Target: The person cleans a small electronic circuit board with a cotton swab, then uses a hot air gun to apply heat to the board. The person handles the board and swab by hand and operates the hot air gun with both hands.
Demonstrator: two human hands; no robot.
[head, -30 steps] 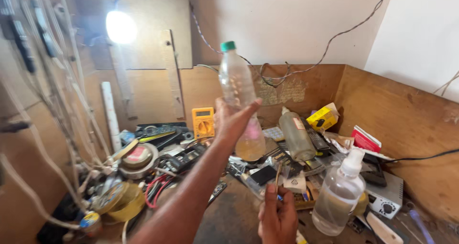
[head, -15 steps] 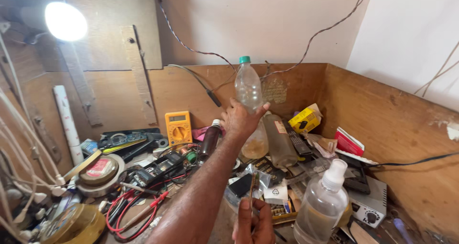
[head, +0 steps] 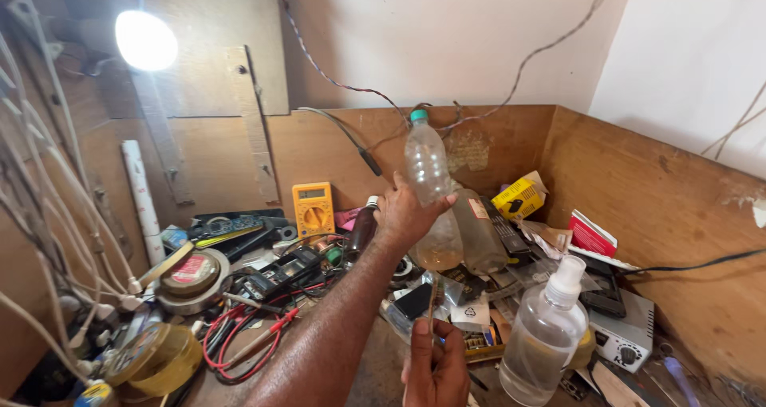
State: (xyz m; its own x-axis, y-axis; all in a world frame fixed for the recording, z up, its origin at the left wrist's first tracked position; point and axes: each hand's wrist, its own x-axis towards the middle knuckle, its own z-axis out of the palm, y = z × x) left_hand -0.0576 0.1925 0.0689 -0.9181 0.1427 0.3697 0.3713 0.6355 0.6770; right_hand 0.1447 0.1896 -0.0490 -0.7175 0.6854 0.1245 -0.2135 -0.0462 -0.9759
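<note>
Two hands: a left hand (head: 408,215) and a right hand (head: 435,367); three clear plastic bottles, one held bottle (head: 429,185), one lying bottle (head: 480,231), one spray bottle (head: 546,335); one yellow multimeter (head: 313,207); one lamp (head: 145,40); two tape rolls (head: 190,273) (head: 155,357); one yellow box (head: 519,196).

The left arm stretches forward and up from the lower frame, bare forearm in full view, its hand (head: 407,215) raised at mid-frame with the back toward the camera and fingers and thumb closed in a grasp. The right hand (head: 435,367) sits low and close to the body, curled into a loose fist, its fingers pinched together.
</note>
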